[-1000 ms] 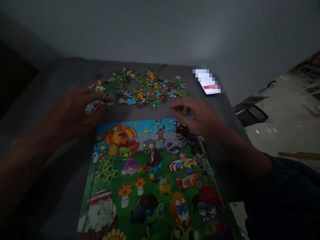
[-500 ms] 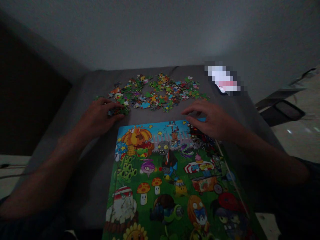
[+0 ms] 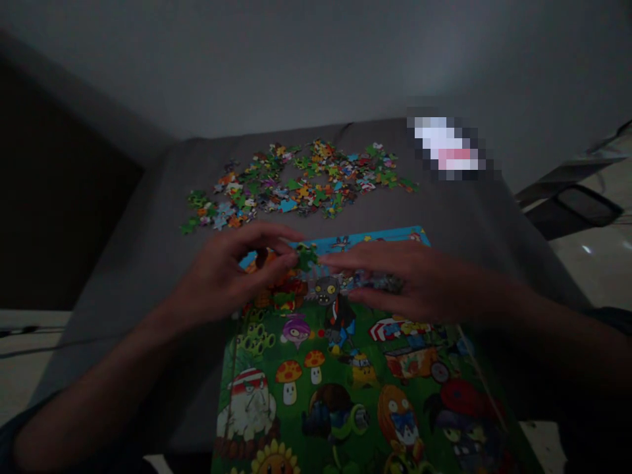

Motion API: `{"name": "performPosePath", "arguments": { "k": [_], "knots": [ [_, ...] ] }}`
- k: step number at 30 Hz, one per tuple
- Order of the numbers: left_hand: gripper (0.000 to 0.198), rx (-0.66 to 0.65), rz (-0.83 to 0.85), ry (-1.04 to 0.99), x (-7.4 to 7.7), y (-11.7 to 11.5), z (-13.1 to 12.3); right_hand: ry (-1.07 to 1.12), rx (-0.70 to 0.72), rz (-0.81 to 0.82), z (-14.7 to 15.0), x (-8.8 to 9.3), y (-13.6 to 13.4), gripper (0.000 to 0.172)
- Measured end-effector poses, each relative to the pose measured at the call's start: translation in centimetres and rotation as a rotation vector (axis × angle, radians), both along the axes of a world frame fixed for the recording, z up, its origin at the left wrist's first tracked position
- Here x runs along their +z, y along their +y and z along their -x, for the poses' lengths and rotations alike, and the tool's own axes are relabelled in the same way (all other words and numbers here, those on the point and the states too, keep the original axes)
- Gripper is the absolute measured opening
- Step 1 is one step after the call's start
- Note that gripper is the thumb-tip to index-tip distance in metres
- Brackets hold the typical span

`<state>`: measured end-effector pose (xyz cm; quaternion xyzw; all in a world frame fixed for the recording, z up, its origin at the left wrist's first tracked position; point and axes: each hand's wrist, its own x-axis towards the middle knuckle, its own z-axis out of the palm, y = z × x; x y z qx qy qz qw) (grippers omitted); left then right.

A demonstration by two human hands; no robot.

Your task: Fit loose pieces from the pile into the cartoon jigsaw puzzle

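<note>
Green jigsaw piece [image 3: 307,257] pinched in the left hand's [image 3: 228,273] fingertips above the puzzle board's [image 3: 276,421] far edge, right hand [image 3: 399,280] open beside it; a loose pinch could drop it among the loose pieces [image 3: 291,187] on the grey cushion [image 3: 123,263]

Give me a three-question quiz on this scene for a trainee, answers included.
1. True or false: the left hand and right hand both have fingertips at the small green jigsaw piece.
2. Multiple choice: the scattered multicoloured jigsaw pieces lie (a) in a box, (b) on the grey fabric surface, or (c) under a hand.
3. Fill in: both hands are over the ___ end of the colourful cartoon picture board, nearest the scattered pieces.

Key: 1 true; 2 b; 3 far.
</note>
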<state>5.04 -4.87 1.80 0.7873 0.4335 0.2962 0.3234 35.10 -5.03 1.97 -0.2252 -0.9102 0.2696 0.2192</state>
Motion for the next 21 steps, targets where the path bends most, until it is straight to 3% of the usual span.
{"name": "performPosePath", "arguments": {
  "k": [3,6,11,16,21],
  "knots": [
    [0.037,-0.196,-0.002,0.075,0.5,0.0,0.7,-0.047,-0.002,-0.052,-0.3,-0.2,0.2,0.037],
    [0.026,-0.311,0.025,0.196,1.4,0.5,1.9,-0.067,-0.060,-0.104,-0.8,-0.1,0.9,0.032],
    [0.013,-0.447,0.321,0.326,2.1,0.5,2.5,-0.081,-0.062,-0.148,-0.9,0.1,1.0,0.032],
    [0.017,-0.432,0.563,0.438,2.2,0.3,2.6,-0.056,-0.068,-0.143,-0.8,0.0,0.9,0.029],
    [0.022,-0.385,0.518,0.526,2.0,0.4,3.1,-0.061,-0.062,-0.143,-0.9,0.1,0.9,0.027]
  ]
}}
